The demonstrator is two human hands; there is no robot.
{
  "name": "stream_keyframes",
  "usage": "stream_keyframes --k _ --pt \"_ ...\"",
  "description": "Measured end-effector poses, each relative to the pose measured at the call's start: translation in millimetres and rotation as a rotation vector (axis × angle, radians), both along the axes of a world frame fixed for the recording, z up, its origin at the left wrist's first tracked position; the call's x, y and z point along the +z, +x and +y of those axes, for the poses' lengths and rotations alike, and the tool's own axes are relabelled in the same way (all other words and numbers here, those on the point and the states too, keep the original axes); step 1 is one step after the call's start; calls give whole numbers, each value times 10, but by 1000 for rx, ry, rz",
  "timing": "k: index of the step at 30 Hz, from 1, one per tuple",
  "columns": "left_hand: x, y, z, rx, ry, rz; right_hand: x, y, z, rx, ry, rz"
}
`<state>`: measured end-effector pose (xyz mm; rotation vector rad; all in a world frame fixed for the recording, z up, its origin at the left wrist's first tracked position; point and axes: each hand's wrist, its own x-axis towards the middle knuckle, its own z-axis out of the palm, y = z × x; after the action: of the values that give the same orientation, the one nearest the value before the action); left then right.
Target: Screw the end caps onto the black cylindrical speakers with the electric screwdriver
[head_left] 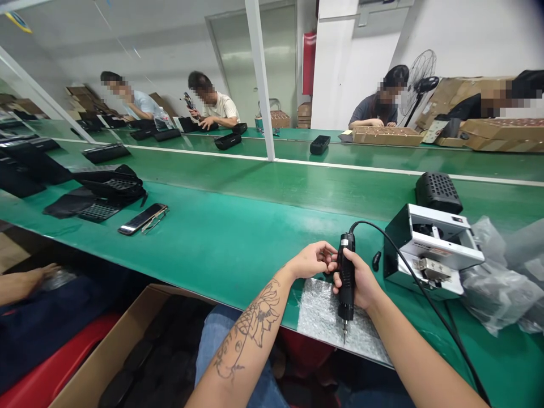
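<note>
We see both forearms bare, no sleeves, gloves or watch on either. Our left forearm [250, 331] carries a large line tattoo of a fish among flowers. Below, blue jeans [216, 340] cover our lap.

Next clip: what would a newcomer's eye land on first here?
First, the black electric screwdriver low in the middle, gripped upright in the right hand, bit down over a silvery foam pad, while the left hand touches its upper part. Beside it on the right sits a white and black machine, the screwdriver's cable passing in front of it. Beyond stretches the long green bench, with people seated along the far side.
</note>
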<state>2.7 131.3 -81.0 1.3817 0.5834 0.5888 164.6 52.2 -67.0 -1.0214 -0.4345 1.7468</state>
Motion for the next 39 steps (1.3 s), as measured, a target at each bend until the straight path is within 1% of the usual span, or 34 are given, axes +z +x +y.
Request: stream_keyframes --k 4,11,39 --pt "7 3 -4 -3 5 3 -6 1 2 0 1 10" --pt "-24 9 3 -1 9 6 -28 5 2 -18 -12 13" --pt "-18 7 3 14 31 36 45 -12 -9 -30 -42 20"
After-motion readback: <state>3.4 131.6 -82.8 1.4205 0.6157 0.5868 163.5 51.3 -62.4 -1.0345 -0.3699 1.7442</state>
